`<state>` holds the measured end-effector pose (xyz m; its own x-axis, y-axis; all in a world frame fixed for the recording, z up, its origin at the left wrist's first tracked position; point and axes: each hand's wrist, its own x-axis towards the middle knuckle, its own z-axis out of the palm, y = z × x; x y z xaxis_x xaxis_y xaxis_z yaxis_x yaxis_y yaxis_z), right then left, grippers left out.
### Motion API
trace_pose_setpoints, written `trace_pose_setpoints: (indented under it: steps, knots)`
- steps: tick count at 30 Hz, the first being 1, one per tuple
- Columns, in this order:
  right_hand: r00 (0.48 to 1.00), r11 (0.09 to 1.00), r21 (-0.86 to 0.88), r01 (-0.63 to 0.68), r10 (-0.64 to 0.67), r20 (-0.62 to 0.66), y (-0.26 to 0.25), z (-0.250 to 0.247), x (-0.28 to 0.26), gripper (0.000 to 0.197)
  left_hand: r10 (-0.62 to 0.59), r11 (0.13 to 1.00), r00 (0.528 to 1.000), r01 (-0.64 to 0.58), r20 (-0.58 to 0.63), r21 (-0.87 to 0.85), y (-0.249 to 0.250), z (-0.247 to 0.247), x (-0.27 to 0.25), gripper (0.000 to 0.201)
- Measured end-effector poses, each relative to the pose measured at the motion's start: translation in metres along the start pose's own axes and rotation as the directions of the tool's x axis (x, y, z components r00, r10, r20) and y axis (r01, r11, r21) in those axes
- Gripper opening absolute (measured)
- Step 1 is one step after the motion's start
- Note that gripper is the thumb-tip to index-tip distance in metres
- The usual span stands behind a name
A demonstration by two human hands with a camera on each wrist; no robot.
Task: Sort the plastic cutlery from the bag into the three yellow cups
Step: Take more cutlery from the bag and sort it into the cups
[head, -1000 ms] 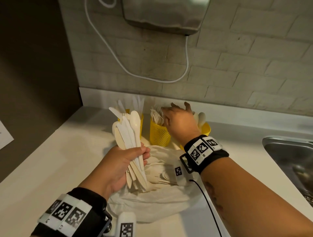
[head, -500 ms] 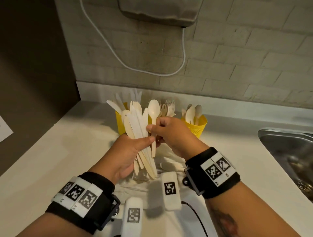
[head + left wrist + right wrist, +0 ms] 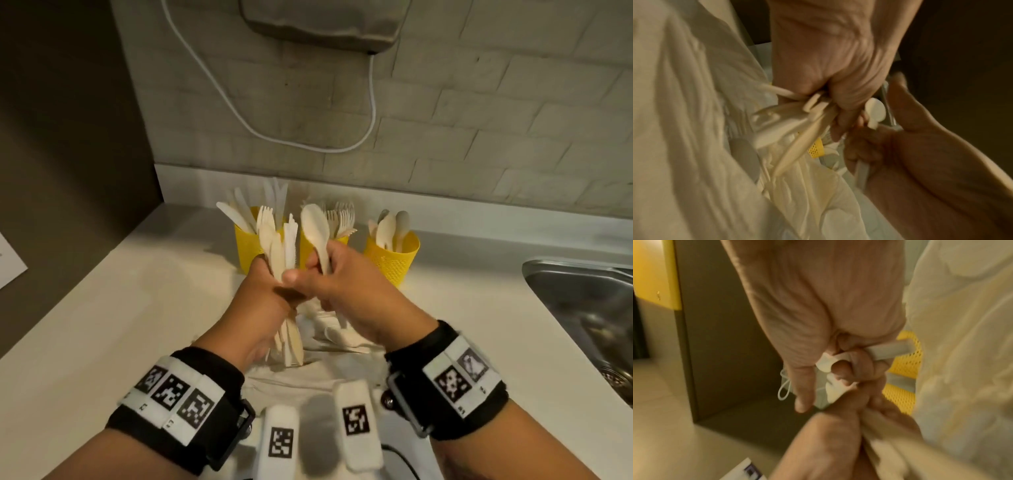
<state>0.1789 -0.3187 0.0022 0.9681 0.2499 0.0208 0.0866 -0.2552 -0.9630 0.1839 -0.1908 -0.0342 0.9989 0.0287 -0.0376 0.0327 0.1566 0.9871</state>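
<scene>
right hand (image 3: 339,284) has its fingers clamped on a spoon (image 3: 315,230); left hand (image 3: 265,301) grips the bundle (image 3: 279,246) beside them. draw the spoon straight up, then drop it in the right cup (image 3: 394,262) beyond the fingertips.

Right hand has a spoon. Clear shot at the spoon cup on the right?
Probably yes. The right hand grips the spoon, and the spoon cup stands just beyond it to the right with nothing between.

You see matt cream plastic cutlery (image 3: 281,246), yellow perforated plastic cups (image 3: 394,260) and a crinkled thin white plastic bag (image 3: 308,377). Counter (image 3: 102,308) is smooth matt white. Sink (image 3: 582,301) is shiny metal, wall (image 3: 479,120) rough brick.
</scene>
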Motion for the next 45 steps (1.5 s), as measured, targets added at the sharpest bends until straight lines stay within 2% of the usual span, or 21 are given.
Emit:
trace_pose_setpoints:
  steps: [2, 3, 6, 8, 10, 13, 15, 19, 21, 24, 29, 36, 39, 42, 44, 45]
  knots:
    - [0.998, 0.994, -0.111, 0.009, -0.016, -0.064, 0.006, 0.014, 0.002, 0.034, 0.035, 0.998, 0.995, -0.031, -0.089, 0.053, 0.001, 0.005, -0.001, 0.029]
    - [0.993, 0.991, -0.131, 0.004, -0.019, -0.117, 0.010, 0.017, 0.005, 0.031, 0.050, 0.994, 0.995, -0.040, -0.090, 0.105, 0.001, 0.006, -0.002, 0.032]
    - [0.983, 0.997, -0.076, -0.020, 0.006, -0.186, 0.019, 0.015, 0.014, 0.020, 0.054, 0.940, 0.998, -0.043, -0.023, 0.338, -0.002, 0.003, -0.003, 0.064]
    - [0.980, 0.997, -0.060, -0.047, 0.035, -0.195, 0.021, 0.010, 0.017, 0.017, 0.023, 0.922, 1.000, -0.029, 0.020, 0.385, -0.004, -0.001, -0.003, 0.076]
    - [0.974, 0.997, 0.016, -0.071, 0.073, -0.215, 0.024, 0.005, 0.019, 0.017, -0.009, 0.950, 0.998, -0.011, 0.063, 0.311, -0.007, -0.003, -0.004, 0.076]
    - [0.967, 0.976, 0.201, -0.079, 0.124, -0.221, 0.028, 0.001, 0.023, 0.012, -0.010, 0.991, 0.996, -0.002, 0.092, 0.133, -0.011, 0.000, -0.007, 0.055]
    - [0.970, 0.944, 0.320, -0.080, 0.147, -0.192, 0.029, 0.001, 0.024, 0.010, 0.006, 0.999, 0.996, -0.011, 0.090, 0.050, -0.012, 0.001, -0.008, 0.041]
    - [0.984, 0.856, 0.504, -0.112, 0.166, -0.065, 0.026, -0.001, 0.021, 0.018, 0.035, 0.999, 0.995, -0.036, 0.092, 0.005, -0.010, -0.001, -0.008, 0.033]
    - [0.990, 0.855, 0.506, -0.112, 0.142, -0.021, 0.024, -0.002, 0.020, 0.018, 0.061, 0.998, 0.994, -0.062, 0.094, 0.016, -0.008, -0.002, -0.007, 0.033]
    - [0.993, 0.864, 0.494, -0.101, 0.118, -0.002, 0.023, -0.003, 0.021, 0.007, 0.083, 0.996, 0.992, -0.084, 0.095, 0.004, -0.006, -0.004, -0.007, 0.032]
    - [0.993, 0.832, 0.547, -0.095, 0.114, -0.001, 0.021, -0.002, 0.023, 0.005, -0.015, 0.995, 0.993, 0.027, 0.116, -0.099, -0.004, -0.007, -0.009, 0.018]
    - [0.986, 0.753, 0.637, -0.163, 0.141, 0.087, 0.025, -0.010, 0.026, 0.009, -0.089, 0.966, 0.973, 0.137, 0.214, -0.220, -0.002, -0.014, -0.010, 0.020]
    - [0.988, 0.805, 0.576, -0.139, 0.151, 0.027, 0.026, -0.014, 0.027, 0.015, -0.094, 0.975, 0.973, 0.133, 0.211, -0.179, -0.003, -0.013, -0.009, 0.023]
    - [0.983, 0.868, 0.483, -0.113, 0.169, -0.073, 0.028, -0.010, 0.029, 0.017, -0.066, 0.996, 0.987, 0.075, 0.147, -0.058, -0.005, -0.008, -0.009, 0.024]
    - [0.958, 0.943, 0.328, -0.053, 0.140, -0.249, 0.028, -0.004, 0.030, 0.015, 0.014, 0.992, 0.998, -0.022, 0.068, 0.121, -0.007, -0.006, -0.007, 0.023]
    - [0.935, 0.974, 0.228, -0.013, 0.093, -0.342, 0.026, -0.001, 0.028, 0.021, 0.068, 0.970, 0.997, -0.076, 0.041, 0.232, -0.007, -0.005, -0.005, 0.023]
